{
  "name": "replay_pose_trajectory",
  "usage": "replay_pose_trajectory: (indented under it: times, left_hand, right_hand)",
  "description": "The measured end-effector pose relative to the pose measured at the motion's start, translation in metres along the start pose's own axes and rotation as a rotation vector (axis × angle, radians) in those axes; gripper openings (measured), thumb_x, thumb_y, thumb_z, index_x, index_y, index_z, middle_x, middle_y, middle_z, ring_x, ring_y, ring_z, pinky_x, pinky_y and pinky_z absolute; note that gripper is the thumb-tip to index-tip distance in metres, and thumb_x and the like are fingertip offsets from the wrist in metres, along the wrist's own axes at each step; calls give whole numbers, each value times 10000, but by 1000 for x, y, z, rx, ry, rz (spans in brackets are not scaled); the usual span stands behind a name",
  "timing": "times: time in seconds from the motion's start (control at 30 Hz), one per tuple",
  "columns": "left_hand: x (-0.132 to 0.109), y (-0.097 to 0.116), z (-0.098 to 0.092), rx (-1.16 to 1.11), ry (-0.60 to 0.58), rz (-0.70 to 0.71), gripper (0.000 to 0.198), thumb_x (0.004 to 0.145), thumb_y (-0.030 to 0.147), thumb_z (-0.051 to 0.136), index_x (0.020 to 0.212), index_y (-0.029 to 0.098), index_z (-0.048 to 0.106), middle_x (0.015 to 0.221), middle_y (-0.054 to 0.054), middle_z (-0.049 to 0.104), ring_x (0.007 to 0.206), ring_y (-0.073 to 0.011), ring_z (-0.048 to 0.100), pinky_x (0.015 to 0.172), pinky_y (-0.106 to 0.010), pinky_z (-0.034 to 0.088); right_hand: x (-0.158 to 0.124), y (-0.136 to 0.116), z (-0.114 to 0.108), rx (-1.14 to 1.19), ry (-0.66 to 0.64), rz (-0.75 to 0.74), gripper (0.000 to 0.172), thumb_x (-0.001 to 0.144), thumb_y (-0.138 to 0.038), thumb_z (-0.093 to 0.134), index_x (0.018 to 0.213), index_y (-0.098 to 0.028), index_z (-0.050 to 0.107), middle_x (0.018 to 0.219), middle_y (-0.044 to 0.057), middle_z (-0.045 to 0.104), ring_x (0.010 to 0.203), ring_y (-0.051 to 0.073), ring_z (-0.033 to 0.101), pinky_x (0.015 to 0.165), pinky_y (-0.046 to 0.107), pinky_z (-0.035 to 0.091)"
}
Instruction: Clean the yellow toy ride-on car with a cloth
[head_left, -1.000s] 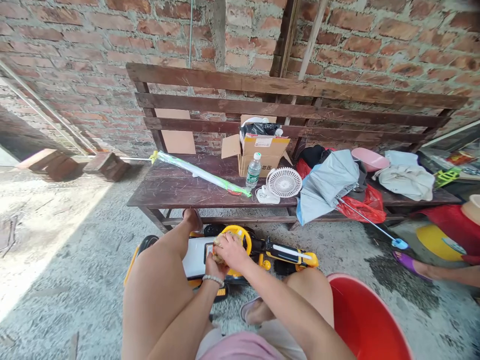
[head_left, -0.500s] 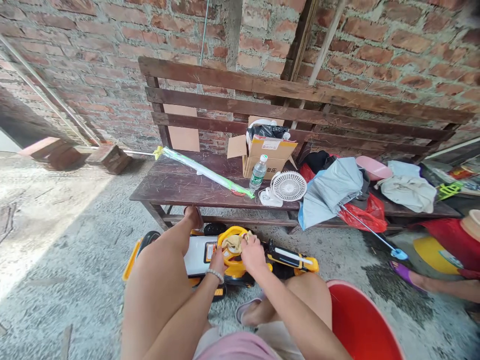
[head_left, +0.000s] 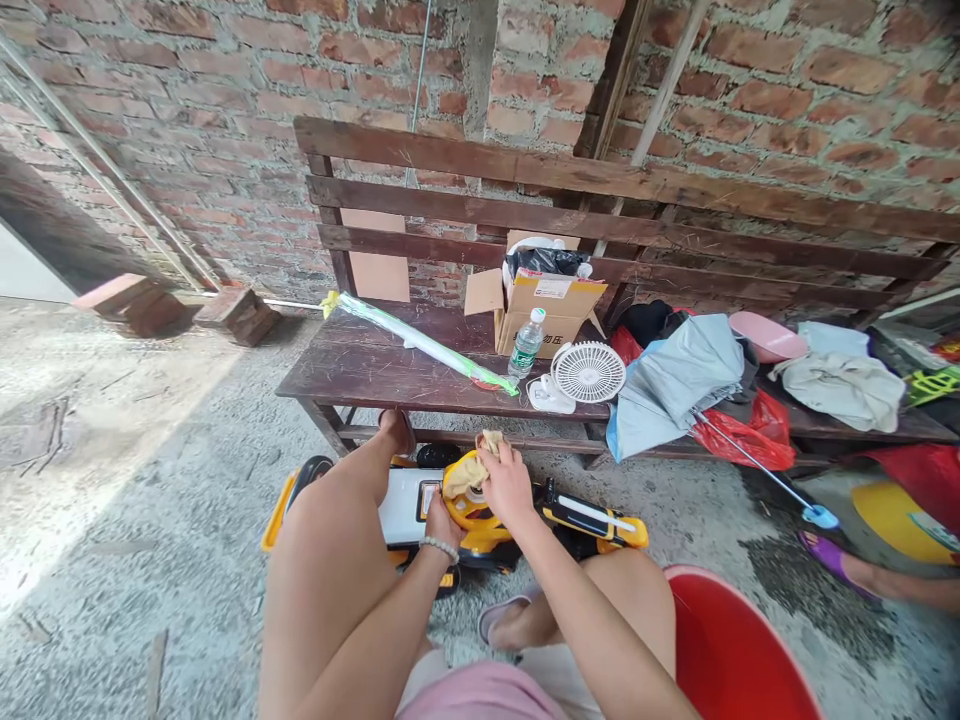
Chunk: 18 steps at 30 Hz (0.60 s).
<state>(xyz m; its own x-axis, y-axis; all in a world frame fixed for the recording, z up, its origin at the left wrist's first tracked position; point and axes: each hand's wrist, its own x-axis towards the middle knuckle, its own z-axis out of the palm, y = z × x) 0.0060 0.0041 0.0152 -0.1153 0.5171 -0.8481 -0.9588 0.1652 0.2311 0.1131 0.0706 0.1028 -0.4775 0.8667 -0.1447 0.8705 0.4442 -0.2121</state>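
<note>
A yellow and white toy ride-on car lies on the concrete floor in front of my knees. My right hand presses a crumpled yellowish cloth onto the car's yellow steering wheel. My left hand, with a bead bracelet on the wrist, grips the lower left side of that wheel. Part of the car is hidden behind my left leg.
A dark wooden bench stands against the brick wall, bearing a cardboard box, a water bottle, a small white fan, a folded grey umbrella and clothes. A red basin sits at my right. Another person's foot shows at far right.
My right hand has carried the cloth from the wheel's lower left over its top rim. My left hand shifted slightly lower on the wheel. The view has drifted a little.
</note>
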Motion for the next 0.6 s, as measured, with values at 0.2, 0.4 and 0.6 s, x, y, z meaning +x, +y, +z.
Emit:
replay_pose_trajectory:
  times: [0.2, 0.4, 0.6]
  left_hand:
    - [-2, 1, -1, -19, 22, 15, 435, 1035, 471, 409, 1255, 224, 692, 912, -67, 776, 843, -270, 769, 811, -437, 609]
    - [-5, 3, -1, -51, 16, 50, 331, 1013, 367, 425, 1093, 224, 712, 917, -78, 778, 982, -273, 784, 859, -407, 620]
    - [-5, 16, 7, 81, 59, 148, 242, 948, 285, 488, 926, 182, 706, 781, -76, 753, 818, -260, 780, 760, -354, 623]
  right_hand:
    - [47, -38, 11, -116, -169, -100, 345, 980, -195, 542, 1210, -204, 798, 1378, 144, 660, 1290, 351, 529, 1033, 437, 475]
    - [18, -43, 26, -66, -205, -379, 314, 1026, -180, 521, 1060, -221, 831, 1231, 105, 717, 1359, 327, 488, 1087, 423, 457]
    - [-47, -13, 44, -1, -188, -328, 250, 966, -201, 598, 1087, -210, 817, 1241, 145, 687, 1299, 346, 527, 1046, 467, 498]
